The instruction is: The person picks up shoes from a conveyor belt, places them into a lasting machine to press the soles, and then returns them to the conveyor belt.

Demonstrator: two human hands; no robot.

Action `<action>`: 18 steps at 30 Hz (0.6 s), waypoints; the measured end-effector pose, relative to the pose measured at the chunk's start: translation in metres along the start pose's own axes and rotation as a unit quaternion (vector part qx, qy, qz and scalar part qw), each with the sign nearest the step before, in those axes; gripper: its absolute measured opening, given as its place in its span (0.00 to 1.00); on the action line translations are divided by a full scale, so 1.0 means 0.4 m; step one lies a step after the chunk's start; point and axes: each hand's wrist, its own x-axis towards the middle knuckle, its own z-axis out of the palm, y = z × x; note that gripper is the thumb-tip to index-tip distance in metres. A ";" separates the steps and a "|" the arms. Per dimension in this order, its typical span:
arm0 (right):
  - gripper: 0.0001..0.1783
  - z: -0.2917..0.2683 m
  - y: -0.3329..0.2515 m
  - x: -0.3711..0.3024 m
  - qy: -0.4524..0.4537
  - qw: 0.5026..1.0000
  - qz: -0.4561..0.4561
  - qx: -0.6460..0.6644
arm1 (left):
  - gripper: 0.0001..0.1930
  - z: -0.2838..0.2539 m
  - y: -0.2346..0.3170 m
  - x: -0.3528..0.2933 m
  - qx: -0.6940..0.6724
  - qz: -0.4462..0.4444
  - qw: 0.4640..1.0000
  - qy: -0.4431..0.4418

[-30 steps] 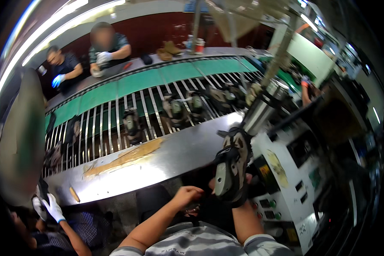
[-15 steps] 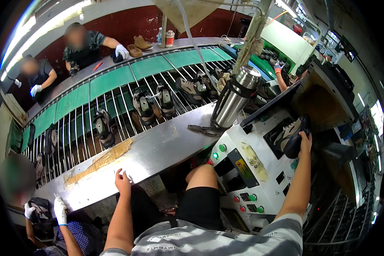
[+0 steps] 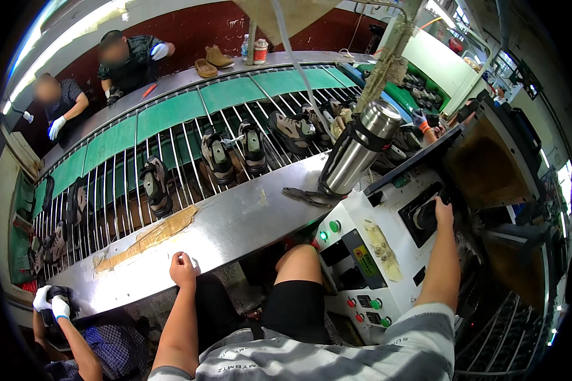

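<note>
My right hand [image 3: 445,214] grips a dark shoe [image 3: 425,217], lowered into the recessed opening in the top of a white machine [image 3: 357,216]. Most of the shoe is hidden by the recess and my fingers. My left hand [image 3: 183,270] is loosely curled with nothing visible in it, at the front edge of the metal ledge [image 3: 248,213]. Beyond the ledge, several brown-and-black shoes [image 3: 217,159] rest on a conveyor of metal rods [image 3: 117,184].
A steel thermos [image 3: 357,149] with a dark strap stands on the ledge beside the machine. Raised machine covers [image 3: 489,149] are at the right. Coloured buttons [image 3: 376,303] dot the machine's front. A gloved co-worker [image 3: 111,343] handles a shoe at lower left; others sit across the conveyor.
My right hand has brought the shoe down into the machine's recess. The fingers of my left hand have curled in. The lower-left co-worker's hands have come together on a shoe.
</note>
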 end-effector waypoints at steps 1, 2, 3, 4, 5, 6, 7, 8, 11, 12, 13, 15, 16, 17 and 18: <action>0.50 -0.026 -0.015 -0.056 -0.010 1.000 0.004 -0.023 | 0.10 0.005 0.015 -0.002 0.015 -0.009 1.000 -0.001; 0.47 -0.023 0.019 -0.072 -0.007 1.000 0.004 -0.013 | 0.10 0.021 0.020 -0.007 0.004 0.008 1.000 -0.020; 0.45 -0.040 -0.016 -0.180 -0.018 1.000 -0.002 -0.003 | 0.11 0.028 0.005 -0.004 0.001 0.020 0.999 -0.028; 0.43 -0.063 -0.019 -0.264 -0.006 0.999 -0.044 -0.015 | 0.11 0.046 0.001 -0.001 -0.006 0.035 0.999 -0.041; 0.40 -0.071 0.010 -0.314 0.004 0.996 -0.086 -0.028 | 0.10 0.073 0.014 -0.015 -0.021 0.091 0.994 -0.052; 0.38 -0.059 0.062 -0.327 0.035 0.989 -0.145 0.017 | 0.09 0.135 -0.014 -0.019 -0.091 0.134 0.984 -0.073; 0.36 -0.050 0.137 -0.338 0.071 0.977 -0.195 0.054 | 0.10 0.178 0.047 -0.058 -0.146 0.142 0.971 -0.128; 0.35 -0.066 0.177 -0.371 0.093 0.976 -0.187 0.063 | 0.13 0.220 0.083 -0.087 -0.157 0.156 0.960 -0.172; 0.34 -0.132 0.386 -0.382 0.185 0.964 -0.185 0.039 | 0.23 0.325 0.286 -0.245 -0.198 0.137 0.895 -0.377; 0.34 -0.170 0.419 -0.373 0.193 0.968 -0.161 0.001 | 0.27 0.385 0.310 -0.283 -0.260 0.105 0.859 -0.427; 0.35 -0.217 0.442 -0.367 0.203 0.969 -0.138 -0.037 | 0.29 0.448 0.339 -0.322 -0.304 0.077 0.839 -0.445; 0.37 -0.289 0.568 -0.348 0.232 0.963 -0.046 -0.126 | 0.36 0.426 0.529 -0.442 -0.422 -0.115 0.647 -0.625; 0.38 -0.321 0.600 -0.349 0.228 0.962 -0.008 -0.151 | 0.35 0.424 0.599 -0.488 -0.376 -0.149 0.648 -0.646; 0.40 -0.352 0.615 -0.347 0.222 0.959 0.026 -0.172 | 0.34 0.417 0.668 -0.529 -0.330 -0.181 0.647 -0.663; 0.43 -0.386 0.608 -0.334 0.153 0.971 0.074 -0.170 | 0.33 0.449 0.664 -0.551 -0.379 -0.178 0.640 -0.644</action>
